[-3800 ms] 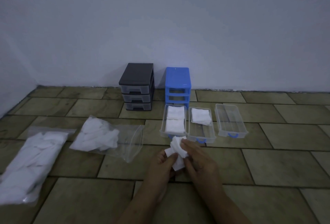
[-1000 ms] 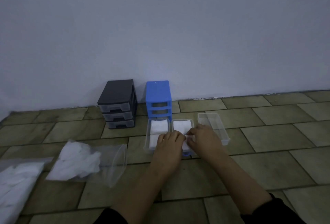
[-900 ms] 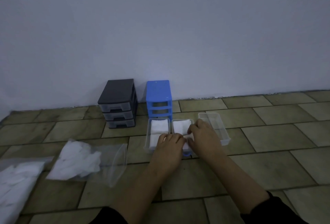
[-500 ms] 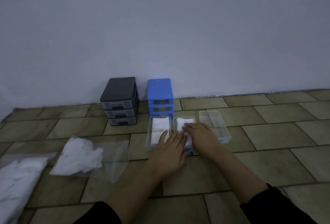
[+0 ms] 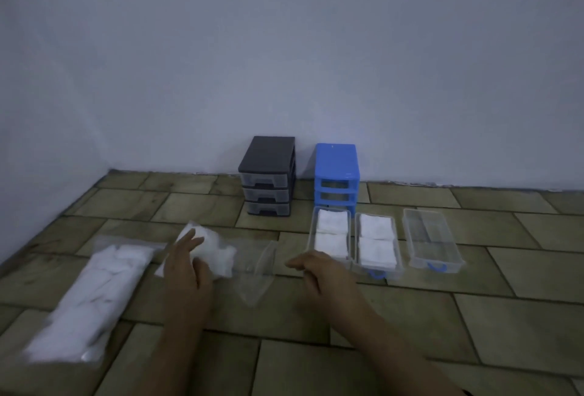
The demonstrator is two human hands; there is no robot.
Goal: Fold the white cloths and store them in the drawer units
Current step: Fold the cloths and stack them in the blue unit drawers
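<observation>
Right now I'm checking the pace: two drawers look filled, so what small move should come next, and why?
Probably draw one white cloth from the open clear plastic bag: the left hand already reaches it, the right hand holds nothing, and the rightmost clear drawer looks empty.

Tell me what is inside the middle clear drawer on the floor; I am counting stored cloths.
The middle drawer holds two folded white cloths, one behind the other, filling its floor. Whether more lie beneath them cannot be seen, as the top layer covers everything below.
</observation>
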